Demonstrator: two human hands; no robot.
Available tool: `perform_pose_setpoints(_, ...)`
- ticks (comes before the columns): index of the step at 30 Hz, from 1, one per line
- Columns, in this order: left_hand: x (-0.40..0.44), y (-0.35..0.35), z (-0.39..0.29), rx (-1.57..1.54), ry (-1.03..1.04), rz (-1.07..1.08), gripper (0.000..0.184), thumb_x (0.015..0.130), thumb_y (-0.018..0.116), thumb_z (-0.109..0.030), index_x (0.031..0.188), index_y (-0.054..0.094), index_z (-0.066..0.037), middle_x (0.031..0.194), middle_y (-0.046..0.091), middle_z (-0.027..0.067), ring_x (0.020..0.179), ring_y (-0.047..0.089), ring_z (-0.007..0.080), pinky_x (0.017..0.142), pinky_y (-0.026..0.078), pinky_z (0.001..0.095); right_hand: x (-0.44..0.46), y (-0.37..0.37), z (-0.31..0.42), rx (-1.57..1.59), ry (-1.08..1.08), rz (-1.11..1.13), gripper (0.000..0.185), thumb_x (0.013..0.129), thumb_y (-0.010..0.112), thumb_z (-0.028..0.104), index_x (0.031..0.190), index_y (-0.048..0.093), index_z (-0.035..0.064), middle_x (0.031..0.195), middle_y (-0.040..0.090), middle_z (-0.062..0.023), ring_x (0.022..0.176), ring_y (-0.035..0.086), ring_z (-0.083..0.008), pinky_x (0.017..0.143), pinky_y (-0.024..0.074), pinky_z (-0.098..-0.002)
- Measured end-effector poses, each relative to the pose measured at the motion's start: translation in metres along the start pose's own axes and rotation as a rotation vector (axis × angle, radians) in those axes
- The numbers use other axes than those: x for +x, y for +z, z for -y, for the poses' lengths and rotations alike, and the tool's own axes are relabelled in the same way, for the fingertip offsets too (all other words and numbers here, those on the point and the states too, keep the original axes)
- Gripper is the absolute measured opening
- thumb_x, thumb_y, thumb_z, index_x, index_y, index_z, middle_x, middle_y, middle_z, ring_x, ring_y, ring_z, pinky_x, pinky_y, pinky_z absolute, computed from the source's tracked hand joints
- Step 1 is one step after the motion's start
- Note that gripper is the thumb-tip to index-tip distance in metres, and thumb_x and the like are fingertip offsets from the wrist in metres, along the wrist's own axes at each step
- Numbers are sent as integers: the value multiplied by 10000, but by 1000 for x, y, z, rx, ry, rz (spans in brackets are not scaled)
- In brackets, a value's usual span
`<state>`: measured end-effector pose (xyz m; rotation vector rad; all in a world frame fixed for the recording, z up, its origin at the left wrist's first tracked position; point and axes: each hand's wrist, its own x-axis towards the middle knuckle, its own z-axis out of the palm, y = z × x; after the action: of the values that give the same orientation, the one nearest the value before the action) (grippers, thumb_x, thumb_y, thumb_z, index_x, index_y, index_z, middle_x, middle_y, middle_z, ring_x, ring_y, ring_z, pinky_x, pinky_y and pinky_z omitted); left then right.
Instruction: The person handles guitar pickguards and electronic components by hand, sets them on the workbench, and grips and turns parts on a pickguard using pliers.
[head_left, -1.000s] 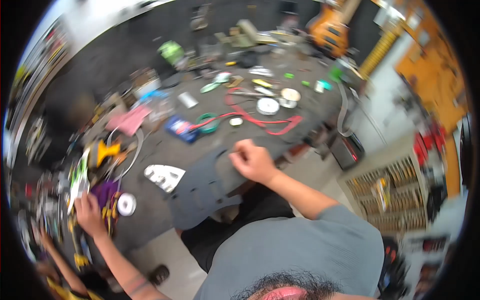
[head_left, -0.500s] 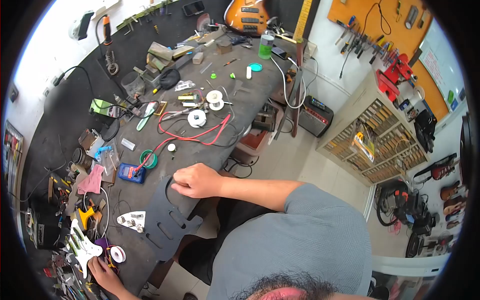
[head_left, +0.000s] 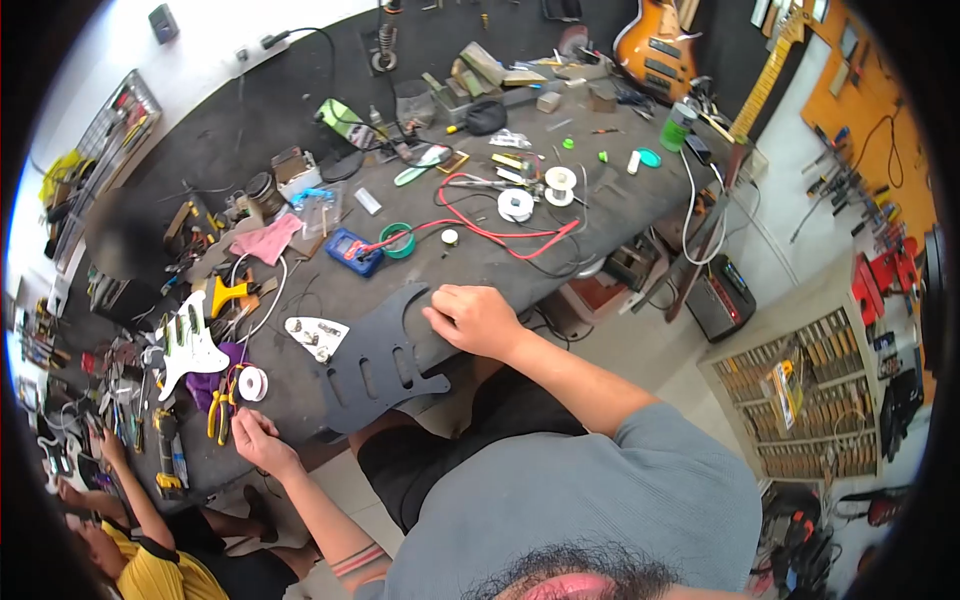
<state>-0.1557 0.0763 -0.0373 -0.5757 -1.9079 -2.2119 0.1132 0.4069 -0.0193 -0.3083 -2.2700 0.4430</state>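
A dark grey guitar pickguard (head_left: 372,368) with several long slots lies at the bench's front edge. My right hand (head_left: 474,318) rests closed by its upper horn; whether the fingers hold anything is hidden. My left hand (head_left: 264,440) is closed over the front edge, below a white spool (head_left: 253,384) and next to yellow-handled pliers (head_left: 219,412); what is in its fingers, if anything, cannot be seen. A white pickguard with pickups (head_left: 190,346) lies farther left. A small white plate with control pots (head_left: 316,338) touches or nearly touches the dark pickguard.
Behind the pickguard are a blue multimeter (head_left: 354,252) with a red lead, a green tape ring (head_left: 397,241) and white spools (head_left: 516,205). A cordless drill (head_left: 168,452) lies at the left edge. A co-worker in a yellow shirt (head_left: 160,568) works at lower left.
My left hand has drawn back from the lower end of the white pickguard toward the bench edge. My right hand stays by the dark pickguard. The view has turned left, showing the co-worker.
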Motion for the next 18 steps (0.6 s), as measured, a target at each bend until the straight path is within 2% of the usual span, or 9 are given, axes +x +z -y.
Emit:
perform_pose_setpoints(2, 1, -1, 2, -15, -37, -10, 331, 1153, 548, -146, 829, 494, -103, 740, 436, -37, 594, 375, 41, 508, 289, 236, 1, -1, 1, -16, 16, 21, 225, 998, 707, 224, 851, 620, 76, 817, 660, -92, 737, 703, -331, 649, 571, -458)
perform_pose_setpoints(5, -2, -2, 0, 91, -90, 2, 224, 1125, 605, -163, 919, 604, -76, 768, 481, -66, 611, 402, 22, 513, 292, 223, 2, 1, 3, -16, 50, 39, 250, 997, 717, 231, 845, 602, 70, 811, 650, -123, 743, 697, -362, 647, 561, -477)
perform_pose_setpoints(6, -2, 0, 1, 65, -49, 9, 234, 1116, 619, -155, 897, 622, -74, 713, 479, -67, 593, 402, 19, 504, 291, 230, 4, 1, 5, -7, 53, 36, 259, 995, 724, 232, 839, 596, 70, 810, 648, -131, 735, 692, -375, 639, 552, -486)
perform_pose_setpoints(9, -2, -5, 7, 176, -30, 42, 309, 1135, 619, -204, 846, 563, -111, 709, 452, -91, 599, 388, 15, 517, 287, 227, 6, 3, 10, -7, 87, 24, 243, 987, 744, 210, 839, 605, 76, 807, 667, -124, 716, 688, -378, 625, 537, -478)
perform_pose_setpoints(10, -2, -2, 5, 170, -74, 18, 333, 1131, 630, -198, 821, 542, -115, 703, 446, -92, 597, 383, 17, 518, 282, 231, 8, 1, 13, -16, 107, 47, 237, 988, 750, 212, 852, 613, 74, 798, 670, -131, 712, 684, -382, 627, 534, -480)
perform_pose_setpoints(13, 0, -6, 13, 213, 56, 38, 379, 1126, 638, -192, 779, 507, -114, 694, 436, -93, 601, 375, 14, 524, 277, 248, 10, 3, 16, 37, 116, 32, 181, 980, 753, 169, 890, 632, 69, 820, 707, -135, 711, 703, -362, 634, 538, -463)
perform_pose_setpoints(18, -2, 2, -3, 243, 96, 28, 394, 1099, 664, -149, 746, 501, -86, 696, 427, -86, 625, 375, 27, 550, 293, 271, 8, 8, 17, 80, 171, 26, 155, 969, 770, 126, 960, 625, 70, 773, 702, -133, 672, 703, -337, 624, 531, -441)
